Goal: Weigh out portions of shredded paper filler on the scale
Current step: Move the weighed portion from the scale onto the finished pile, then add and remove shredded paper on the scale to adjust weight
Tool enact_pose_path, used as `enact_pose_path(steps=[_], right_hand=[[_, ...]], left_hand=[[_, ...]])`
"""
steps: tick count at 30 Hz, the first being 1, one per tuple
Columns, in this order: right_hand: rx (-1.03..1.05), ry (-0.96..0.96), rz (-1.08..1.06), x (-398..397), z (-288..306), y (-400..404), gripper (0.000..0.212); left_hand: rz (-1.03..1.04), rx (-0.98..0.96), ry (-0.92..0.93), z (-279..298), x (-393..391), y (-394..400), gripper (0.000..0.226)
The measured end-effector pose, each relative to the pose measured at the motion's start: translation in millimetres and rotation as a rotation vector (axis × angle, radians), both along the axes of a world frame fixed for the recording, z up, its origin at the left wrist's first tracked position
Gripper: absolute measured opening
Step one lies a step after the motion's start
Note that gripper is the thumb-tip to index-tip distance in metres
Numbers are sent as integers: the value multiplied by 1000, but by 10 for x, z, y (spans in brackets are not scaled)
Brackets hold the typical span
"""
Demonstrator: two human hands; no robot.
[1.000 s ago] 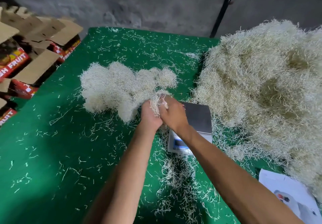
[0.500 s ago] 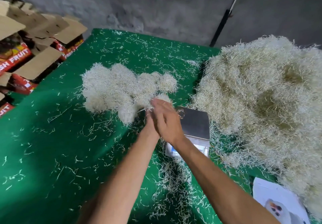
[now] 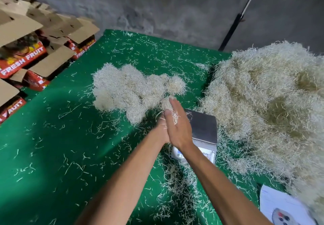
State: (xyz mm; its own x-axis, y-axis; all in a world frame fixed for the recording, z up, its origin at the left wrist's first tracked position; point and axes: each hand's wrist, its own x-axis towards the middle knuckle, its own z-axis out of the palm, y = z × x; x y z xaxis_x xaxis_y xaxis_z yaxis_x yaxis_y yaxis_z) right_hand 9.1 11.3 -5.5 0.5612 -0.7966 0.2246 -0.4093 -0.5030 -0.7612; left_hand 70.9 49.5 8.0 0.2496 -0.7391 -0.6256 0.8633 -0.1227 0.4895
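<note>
A small scale (image 3: 204, 130) with a bare steel platform stands on the green table (image 3: 52, 146), its display partly hidden by my right forearm. My right hand (image 3: 177, 124) has straight fingers and lies palm against my left hand (image 3: 162, 128), which is mostly hidden behind it. A few paper strands cling between them. Just beyond my fingertips lies a cluster of rounded paper portions (image 3: 133, 91). A large heap of shredded paper filler (image 3: 268, 105) fills the right side.
Open cardboard fruit boxes (image 3: 26, 56) are stacked off the table's left edge. A white printed sheet (image 3: 280, 207) lies at the near right corner. Loose strands litter the cloth, thickest in front of the scale. A grey wall and a dark pole stand behind.
My hands held a wad of filler at the cluster's edge a second ago; now the wad lies with the portions and my palms are flat together with only stray strands.
</note>
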Motion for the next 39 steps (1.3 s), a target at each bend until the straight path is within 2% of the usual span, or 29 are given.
enact_pose_path(steps=[2,4,7,8,9,11,13,15,17,21,25,26,27,30,31,34,39], right_hand=[[53,-82,-57,-68,-25,-107,51],[68,-109,-107,-87,-48,-135,46],[0,-88,80,-35,-62,9,42],[-50,-92,126,-25,-86,53,39],[-97,-100,130,-21,-89,90,37],[-83,-134,9,-13,-44,88,49],[114,-278,-105,-1,86,25,57],[185,-420,-216,15,282,-66,57],[104,-559,-299,-9,548,-148,49],[-96,-766,-376,-34,1033,-360,35],[-108,-1005,-597,215,1108,-520,36],[-23,-1005,-626,346,1049,-521,37],[97,-896,-603,489,943,-527,42],[431,-82,-178,782,436,-481,74],[480,21,-77,784,283,-456,74],[432,-32,-102,631,-28,-476,61],[486,-27,-209,325,-206,-461,57]], left_hand=[[-89,25,-2,113,-1,-47,49],[-79,61,-11,94,34,-68,44],[66,31,-41,-3,81,55,33],[122,0,-64,-2,101,102,33],[161,-30,-37,-10,128,102,42],[137,-89,51,-18,129,50,73],[93,-65,120,6,122,-7,83],[222,-78,138,-34,165,11,74],[390,-95,210,-142,235,79,65],[415,-102,229,-273,320,133,66],[407,-49,214,-288,297,149,63],[404,-37,213,-282,274,156,62],[395,-20,209,-269,249,164,62],[382,9,198,-226,223,206,61],[390,11,199,-232,235,214,61],[408,5,205,-282,270,237,62],[341,8,196,-393,138,165,62]])
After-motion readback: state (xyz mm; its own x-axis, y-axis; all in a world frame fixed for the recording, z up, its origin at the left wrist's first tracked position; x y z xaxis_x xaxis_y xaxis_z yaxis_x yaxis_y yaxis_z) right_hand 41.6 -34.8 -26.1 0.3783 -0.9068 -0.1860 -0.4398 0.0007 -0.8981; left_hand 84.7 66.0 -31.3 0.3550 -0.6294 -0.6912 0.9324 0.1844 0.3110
